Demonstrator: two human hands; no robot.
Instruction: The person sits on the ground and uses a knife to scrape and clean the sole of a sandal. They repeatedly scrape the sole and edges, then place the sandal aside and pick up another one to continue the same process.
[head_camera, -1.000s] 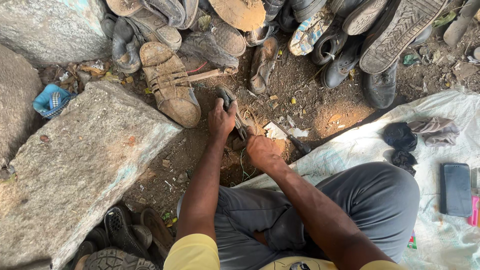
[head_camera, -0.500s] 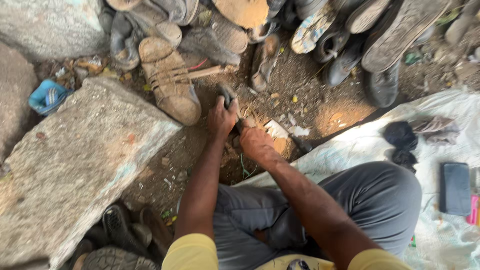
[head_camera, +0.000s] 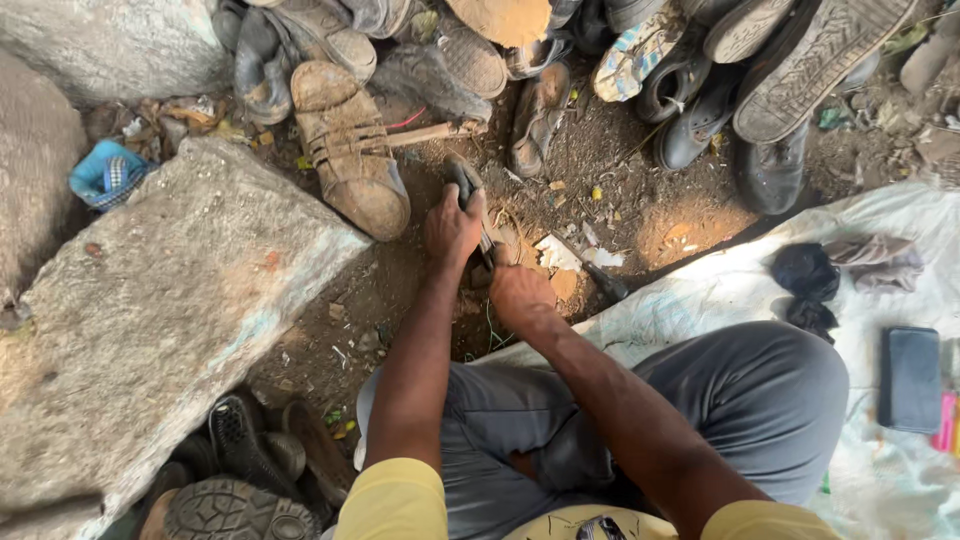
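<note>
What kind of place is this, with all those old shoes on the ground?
Probably an outdoor shoe-mender's spot. Worn shoes and a dusty sandal lie heaped on bare dirt beside a big flat stone, and both hands work on a dark shoe piece.

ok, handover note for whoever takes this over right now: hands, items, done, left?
Left hand: closed on a dark shoe held against the dirt.
Right hand: closed just below it; what it grips is hidden.
Around: tan sandal to the left, stone slab, piled shoes at top, white sheet on the right.
Done: shoe in hand.
Left: cannot tell how far the work on it is.
</note>
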